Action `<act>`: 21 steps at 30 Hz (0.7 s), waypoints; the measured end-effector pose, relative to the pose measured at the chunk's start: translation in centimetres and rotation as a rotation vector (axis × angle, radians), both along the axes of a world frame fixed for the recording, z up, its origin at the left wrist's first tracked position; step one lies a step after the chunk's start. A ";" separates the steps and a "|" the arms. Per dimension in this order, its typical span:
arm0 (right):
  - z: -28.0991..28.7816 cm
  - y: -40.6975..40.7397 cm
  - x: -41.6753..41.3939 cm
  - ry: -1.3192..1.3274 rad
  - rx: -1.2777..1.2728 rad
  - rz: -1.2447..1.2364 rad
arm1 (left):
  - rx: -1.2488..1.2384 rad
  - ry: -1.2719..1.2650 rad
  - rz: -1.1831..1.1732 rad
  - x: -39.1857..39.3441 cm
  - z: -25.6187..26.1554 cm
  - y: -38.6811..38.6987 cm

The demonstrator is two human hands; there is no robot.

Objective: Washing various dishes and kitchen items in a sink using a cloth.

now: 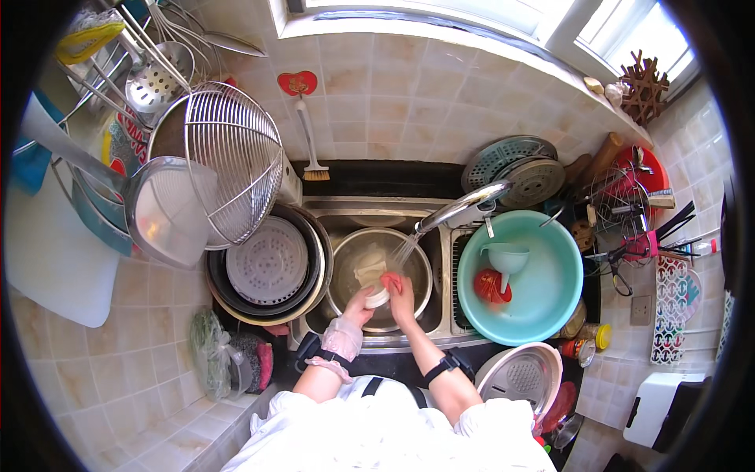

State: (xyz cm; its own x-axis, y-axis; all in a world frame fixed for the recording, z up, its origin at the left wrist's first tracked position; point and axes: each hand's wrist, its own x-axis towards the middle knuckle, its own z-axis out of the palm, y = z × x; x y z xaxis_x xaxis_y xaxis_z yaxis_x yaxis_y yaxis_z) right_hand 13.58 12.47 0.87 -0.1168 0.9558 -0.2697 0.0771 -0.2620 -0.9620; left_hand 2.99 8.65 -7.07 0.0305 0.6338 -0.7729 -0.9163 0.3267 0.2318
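Note:
My left hand point(357, 308) grips a small white round dish point(377, 298), tilted over a metal basin point(423, 259) in the sink. In my right hand point(403, 302) is a pinkish-red cloth point(391, 280), pressed close to the dish's rim. Water sprays from the chrome faucet point(463, 203) into the basin just beyond my hands. Pale, flat pieces point(370, 264) lie in the basin's water; what they are I cannot tell. A frilled clear plastic cuff point(341, 342) wraps my left wrist, and both forearms carry black straps.
Stacked pots with a perforated steamer tray point(267, 265) stand left of the stainless-steel sink point(439, 307). To its right, a turquoise basin point(548, 277) holds a funnel point(508, 257) and a red strainer point(491, 286). A wire skimmer point(236, 159) and a spatula point(171, 212) hang at upper left.

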 end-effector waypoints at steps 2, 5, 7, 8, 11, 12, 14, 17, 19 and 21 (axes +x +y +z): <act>1.2 -1.7 -0.9 -0.098 0.155 0.037 | -0.034 0.049 0.046 -0.5 -1.2 -0.2; 0.2 -3.3 0.0 -0.386 0.305 0.013 | -0.091 0.097 0.077 1.0 0.7 0.3; 0.9 -3.8 -0.2 -0.395 0.421 0.072 | -0.116 0.123 0.107 1.0 1.3 0.2; 1.3 -4.4 -0.3 -0.406 0.431 0.112 | -0.109 0.061 0.080 0.9 1.7 0.1; 1.1 -4.0 0.0 -0.476 0.485 0.114 | -0.055 0.024 0.013 1.5 3.5 0.7; 1.4 -3.7 0.1 -0.484 0.440 0.134 | -0.017 0.055 -0.020 1.6 3.7 0.6; 1.9 -3.4 0.2 -0.483 0.456 0.150 | 0.046 0.073 -0.012 1.5 3.4 0.2; 2.2 -2.8 0.3 -0.406 0.480 0.150 | 0.083 0.141 0.023 0.1 0.1 -0.1; 0.1 -1.9 1.1 -0.344 0.477 0.052 | 0.050 0.176 0.028 0.0 0.7 -0.2; -2.0 -0.1 3.5 -0.415 0.363 0.081 | 0.058 0.080 -0.026 1.0 3.4 0.2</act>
State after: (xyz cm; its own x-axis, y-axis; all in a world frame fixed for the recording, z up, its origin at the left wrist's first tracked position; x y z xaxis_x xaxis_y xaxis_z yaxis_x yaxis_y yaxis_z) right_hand 17.10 12.34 -1.13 -0.1474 0.9884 0.0358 0.4752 0.1025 -0.8739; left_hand 4.00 8.85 -3.65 -0.0127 0.6770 -0.7358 -0.8856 0.3341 0.3226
